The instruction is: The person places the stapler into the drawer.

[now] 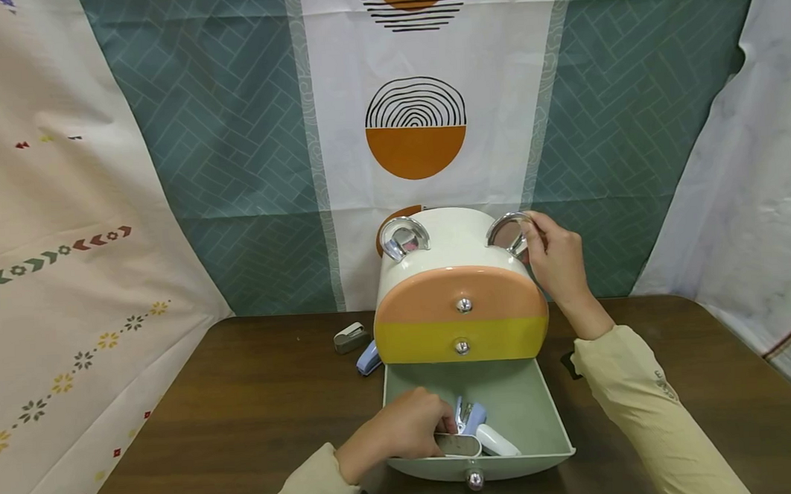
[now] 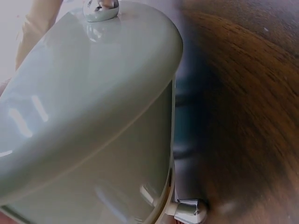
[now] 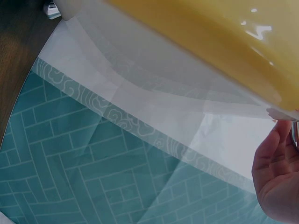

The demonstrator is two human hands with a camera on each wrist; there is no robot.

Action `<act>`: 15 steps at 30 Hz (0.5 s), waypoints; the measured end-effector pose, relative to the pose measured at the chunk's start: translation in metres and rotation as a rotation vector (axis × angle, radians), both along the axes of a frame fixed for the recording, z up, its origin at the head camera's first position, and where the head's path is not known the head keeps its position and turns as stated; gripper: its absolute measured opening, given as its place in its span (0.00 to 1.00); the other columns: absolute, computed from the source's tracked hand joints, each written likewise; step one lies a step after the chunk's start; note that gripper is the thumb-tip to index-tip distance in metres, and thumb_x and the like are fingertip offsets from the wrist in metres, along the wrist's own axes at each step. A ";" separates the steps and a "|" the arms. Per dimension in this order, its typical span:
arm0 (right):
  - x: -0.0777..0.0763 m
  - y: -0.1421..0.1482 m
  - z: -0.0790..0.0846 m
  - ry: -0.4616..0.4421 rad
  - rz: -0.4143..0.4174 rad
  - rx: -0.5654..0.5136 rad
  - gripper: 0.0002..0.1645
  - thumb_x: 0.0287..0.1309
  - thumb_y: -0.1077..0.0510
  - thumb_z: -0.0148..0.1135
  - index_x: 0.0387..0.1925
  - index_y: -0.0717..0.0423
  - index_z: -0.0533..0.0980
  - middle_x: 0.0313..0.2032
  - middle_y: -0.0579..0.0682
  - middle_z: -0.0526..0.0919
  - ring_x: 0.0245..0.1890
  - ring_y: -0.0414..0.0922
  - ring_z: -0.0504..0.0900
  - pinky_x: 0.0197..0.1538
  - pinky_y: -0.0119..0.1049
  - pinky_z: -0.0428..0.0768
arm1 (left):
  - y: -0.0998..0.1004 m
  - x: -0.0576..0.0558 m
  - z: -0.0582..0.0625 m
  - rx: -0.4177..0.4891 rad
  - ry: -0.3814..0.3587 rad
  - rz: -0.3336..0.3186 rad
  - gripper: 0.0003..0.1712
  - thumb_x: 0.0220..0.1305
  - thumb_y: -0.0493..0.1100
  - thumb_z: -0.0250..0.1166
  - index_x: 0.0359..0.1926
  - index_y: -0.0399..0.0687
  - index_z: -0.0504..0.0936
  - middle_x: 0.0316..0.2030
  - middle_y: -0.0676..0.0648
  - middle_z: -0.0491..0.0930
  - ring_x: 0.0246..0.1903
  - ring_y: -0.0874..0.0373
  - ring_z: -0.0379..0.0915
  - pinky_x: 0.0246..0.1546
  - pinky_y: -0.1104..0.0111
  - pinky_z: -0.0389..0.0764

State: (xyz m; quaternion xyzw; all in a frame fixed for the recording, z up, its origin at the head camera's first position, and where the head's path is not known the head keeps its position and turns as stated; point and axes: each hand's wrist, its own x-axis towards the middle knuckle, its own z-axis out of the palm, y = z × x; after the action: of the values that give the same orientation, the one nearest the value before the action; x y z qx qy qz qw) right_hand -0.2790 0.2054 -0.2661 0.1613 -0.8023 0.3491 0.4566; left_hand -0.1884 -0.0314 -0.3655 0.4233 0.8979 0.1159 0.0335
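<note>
A small drawer cabinet with a white shell and ear-like chrome rings stands on the table. Its pale green bottom drawer is pulled out. My left hand reaches over the drawer's left side, fingers curled on a grey stapler-like object with a pale rim, partly hidden. Beside that object lie a light blue stapler and a white rounded item. My right hand grips the right chrome ring. The left wrist view shows the green drawer front, not the hand.
On the table, left of the cabinet, are a grey stapler and a blue stapler. A small dark item lies by the right sleeve. Patterned cloth hangs behind the table.
</note>
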 end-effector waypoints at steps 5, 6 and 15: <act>0.000 0.000 0.000 -0.001 0.002 -0.003 0.13 0.61 0.63 0.52 0.43 0.68 0.76 0.13 0.58 0.76 0.13 0.18 0.61 0.20 0.19 0.62 | -0.005 -0.001 0.004 0.057 -0.077 -0.014 0.13 0.35 0.38 0.74 0.27 0.51 0.83 0.23 0.61 0.79 0.24 0.76 0.70 0.26 0.85 0.67; 0.000 0.000 0.000 -0.001 0.002 -0.003 0.13 0.61 0.63 0.53 0.43 0.68 0.76 0.13 0.58 0.76 0.13 0.18 0.61 0.20 0.19 0.62 | -0.007 0.000 0.006 0.075 -0.100 -0.006 0.13 0.36 0.38 0.74 0.28 0.49 0.83 0.24 0.60 0.80 0.25 0.76 0.71 0.27 0.85 0.68; -0.001 0.000 0.000 -0.002 -0.001 -0.006 0.14 0.61 0.62 0.52 0.44 0.68 0.76 0.14 0.58 0.76 0.13 0.17 0.61 0.22 0.18 0.63 | -0.040 -0.005 0.020 0.315 -0.141 0.085 0.17 0.42 0.40 0.73 0.37 0.42 0.83 0.32 0.49 0.83 0.32 0.61 0.79 0.33 0.77 0.74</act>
State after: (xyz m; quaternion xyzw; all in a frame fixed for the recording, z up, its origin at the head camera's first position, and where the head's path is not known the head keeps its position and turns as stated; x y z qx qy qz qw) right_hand -0.2795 0.2059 -0.2661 0.1592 -0.8018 0.3515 0.4562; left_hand -0.1935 -0.0718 -0.3454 0.3759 0.8811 0.2859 0.0247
